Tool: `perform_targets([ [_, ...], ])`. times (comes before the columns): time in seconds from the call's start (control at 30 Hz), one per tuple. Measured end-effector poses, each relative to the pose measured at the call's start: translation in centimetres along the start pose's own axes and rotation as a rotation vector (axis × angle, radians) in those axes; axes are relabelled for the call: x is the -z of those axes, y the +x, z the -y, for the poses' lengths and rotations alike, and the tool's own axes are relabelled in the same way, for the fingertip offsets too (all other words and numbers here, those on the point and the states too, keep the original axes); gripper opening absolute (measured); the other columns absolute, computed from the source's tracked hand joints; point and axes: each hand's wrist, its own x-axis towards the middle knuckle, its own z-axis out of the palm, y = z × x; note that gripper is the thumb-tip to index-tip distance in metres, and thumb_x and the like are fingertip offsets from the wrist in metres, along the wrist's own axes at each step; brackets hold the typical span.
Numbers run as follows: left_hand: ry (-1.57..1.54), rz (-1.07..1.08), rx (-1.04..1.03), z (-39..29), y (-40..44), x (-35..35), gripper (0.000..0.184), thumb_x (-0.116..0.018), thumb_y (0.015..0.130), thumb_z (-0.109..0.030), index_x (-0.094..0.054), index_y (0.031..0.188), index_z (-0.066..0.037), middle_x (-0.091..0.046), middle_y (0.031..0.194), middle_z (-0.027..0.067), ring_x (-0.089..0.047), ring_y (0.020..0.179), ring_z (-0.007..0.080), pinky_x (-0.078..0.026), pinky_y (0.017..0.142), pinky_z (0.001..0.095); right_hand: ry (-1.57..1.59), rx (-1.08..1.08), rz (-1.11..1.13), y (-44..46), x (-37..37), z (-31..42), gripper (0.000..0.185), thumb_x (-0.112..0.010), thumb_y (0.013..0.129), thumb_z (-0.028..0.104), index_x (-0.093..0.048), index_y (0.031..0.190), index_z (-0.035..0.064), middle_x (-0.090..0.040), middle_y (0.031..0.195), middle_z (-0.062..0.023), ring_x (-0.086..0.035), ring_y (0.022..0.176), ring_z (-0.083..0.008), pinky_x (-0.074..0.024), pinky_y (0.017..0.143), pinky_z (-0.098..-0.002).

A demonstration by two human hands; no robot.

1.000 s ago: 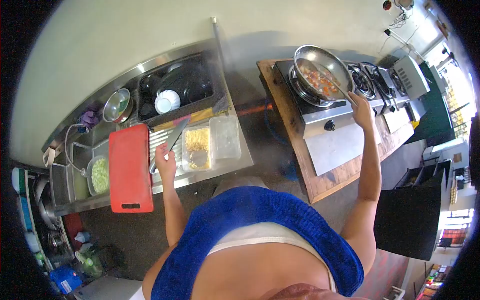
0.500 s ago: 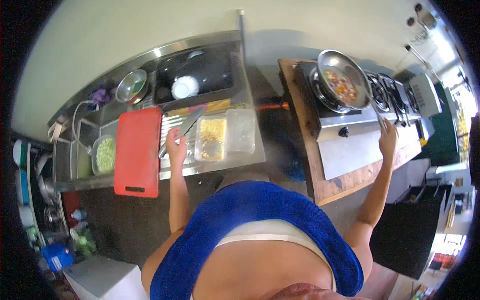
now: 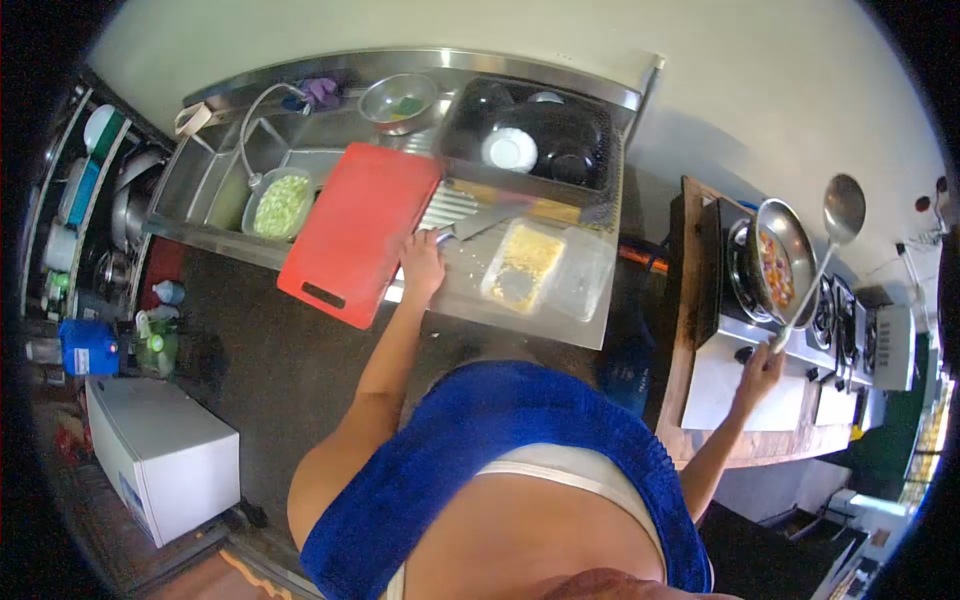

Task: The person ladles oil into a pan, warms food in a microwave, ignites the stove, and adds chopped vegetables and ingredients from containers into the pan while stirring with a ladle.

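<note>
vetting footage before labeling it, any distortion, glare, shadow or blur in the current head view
Head view: wide-angle distortion bows the steel backsplash, corners are black; light glints off the ladle; soft shadow on the wall; knife looks slightly smeared.

The steel counter bears a red board and clear container.

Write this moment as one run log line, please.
left hand: at red board, by knife | right hand: holds ladle | pan: chopped food inside
</note>
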Motion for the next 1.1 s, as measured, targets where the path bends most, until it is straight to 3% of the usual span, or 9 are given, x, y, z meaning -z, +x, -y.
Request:
perform_targets([
  [0.13,0.011,0.166,0.031,0.2,0.6,1.0,0.037,-0.067,0.072,-0.013,-0.058,0.107,-0.013,-0.055,0.107,0.0131,-0.048,0.105,0.0315,-0.037,0.086,0.0463,0.142,0.298,0.281,-3.7,-10.1,6.4,0.02,-0.062,0.087,0.013,-0.058,0.105,0.006,-0.052,0.067,0.002,-0.042,0.049,-0.004,-0.0334,0.042,-0.0208],
  [0.2,-0.044,0.162,0.042,0.4,0.4,1.5,0.037,-0.068,0.072,-0.013,-0.058,0.108,-0.012,-0.055,0.107,0.0132,-0.049,0.105,0.0322,-0.037,0.086,0.0468,0.269,-0.137,0.639,-7.0,-14.1,10.8,0.027,-0.06,0.084,0.003,-0.056,0.11,0.006,-0.055,0.081,-0.0007,-0.051,0.063,-0.0092,-0.0431,0.053,-0.0251],
  [0.3,-0.201,0.063,0.065,2.1,-0.4,2.8,0.039,-0.068,0.074,-0.02,-0.057,0.11,-0.01,-0.055,0.107,0.0162,-0.049,0.105,0.0355,-0.036,0.089,0.049,0.187,0.075,0.813,-12.5,-22.9,11.0,0.046,-0.068,0.078,0.014,-0.052,0.119,-0.0002,-0.063,0.083,-0.0106,-0.057,0.069,-0.0123,-0.0479,0.062,-0.0312],
  [0.33,-0.122,-0.063,0.163,3.9,-0.5,3.1,0.04,-0.066,0.076,-0.023,-0.056,0.113,-0.01,-0.055,0.107,0.0189,-0.048,0.106,0.038,-0.035,0.091,0.0505,0.139,0.349,0.785,-14.2,-24.9,13.9,0.048,-0.066,0.079,0.013,-0.051,0.123,0.0023,-0.066,0.087,-0.0161,-0.061,0.072,-0.0194,-0.049,0.063,-0.0352],
  [0.53,0.365,-0.583,0.662,14.7,-4.0,7.4,0.056,-0.064,0.078,-0.028,-0.047,0.128,-0.007,-0.045,0.127,0.0277,-0.039,0.117,0.0461,-0.03,0.099,0.0543,0.057,0.29,1.091,-23.3,-34.9,16.8,0.05,-0.057,0.085,0.021,-0.043,0.132,0.0122,-0.063,0.083,-0.0276,-0.063,0.076,-0.0431,-0.0507,0.07,-0.0498],
  [0.6,-0.111,-0.559,1.366,14.6,-4.5,9.8,0.065,-0.067,0.076,-0.025,-0.041,0.133,-0.007,-0.037,0.134,0.0242,-0.036,0.123,0.0418,-0.031,0.1,0.0508,0.028,0.288,1.158,-25.2,-36.8,17.6,0.052,-0.054,0.086,0.02,-0.038,0.135,0.0134,-0.062,0.088,-0.0289,-0.062,0.079,-0.0449,-0.0502,0.073,-0.0515],
  [0.7,-0.677,-0.362,1.32,18.5,-7.8,7.2,0.076,-0.071,0.077,-0.03,-0.03,0.138,-0.01,-0.014,0.141,0.0213,-0.025,0.13,0.0381,-0.034,0.102,0.0455,-0.095,0.422,1.108,-27.4,-39.3,17.9,0.054,-0.054,0.087,0.02,-0.034,0.137,0.0153,-0.061,0.097,-0.0287,-0.061,0.085,-0.0459,-0.0492,0.077,-0.0524],
  [1.03,-0.933,-0.388,1.276,14.1,-5.7,7.4,0.077,-0.07,0.075,-0.022,-0.028,0.138,-0.004,-0.023,0.137,0.0229,-0.025,0.13,0.0381,-0.032,0.105,0.0423,-0.254,0.436,1.137,-30.0,-41.1,16.1,0.059,-0.05,0.087,0.017,-0.029,0.142,0.0126,-0.051,0.117,-0.0224,-0.052,0.106,-0.0392,-0.0464,0.084,-0.0495],
  [1.1,-0.527,-0.453,1.045,16.9,-5.4,6.0,0.082,-0.07,0.075,-0.019,-0.023,0.14,-0.001,-0.019,0.142,0.0244,-0.017,0.134,0.0406,-0.024,0.109,0.0463,-0.322,0.455,1.118,-30.3,-41.0,16.1,0.06,-0.05,0.085,0.012,-0.029,0.141,0.0113,-0.049,0.119,-0.0225,-0.049,0.109,-0.039,-0.0468,0.085,-0.049],
])
